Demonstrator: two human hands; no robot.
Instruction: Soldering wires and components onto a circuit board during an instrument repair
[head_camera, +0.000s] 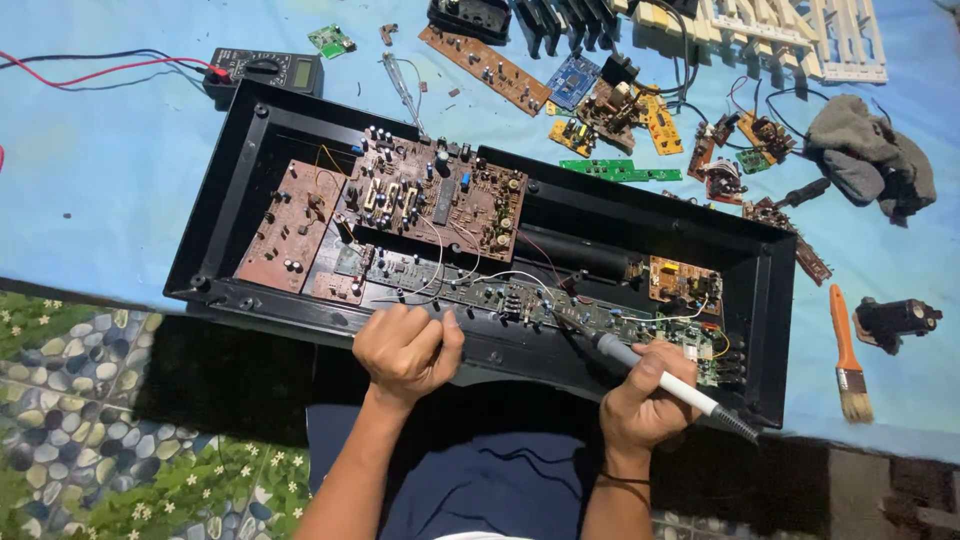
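Grey-handled soldering iron sits in your right hand, fingers wrapped tight round handle, tip on long green circuit strip along near wall of black plastic casing. Your left hand curled to loose fist, resting on casing's near rim; anything pinched inside, cannot tell.

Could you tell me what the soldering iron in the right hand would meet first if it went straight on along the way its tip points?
Most likely the long green circuit board inside the black case. The right hand aims the soldering iron up-left, tip apparently at that board already; depth is unclear.
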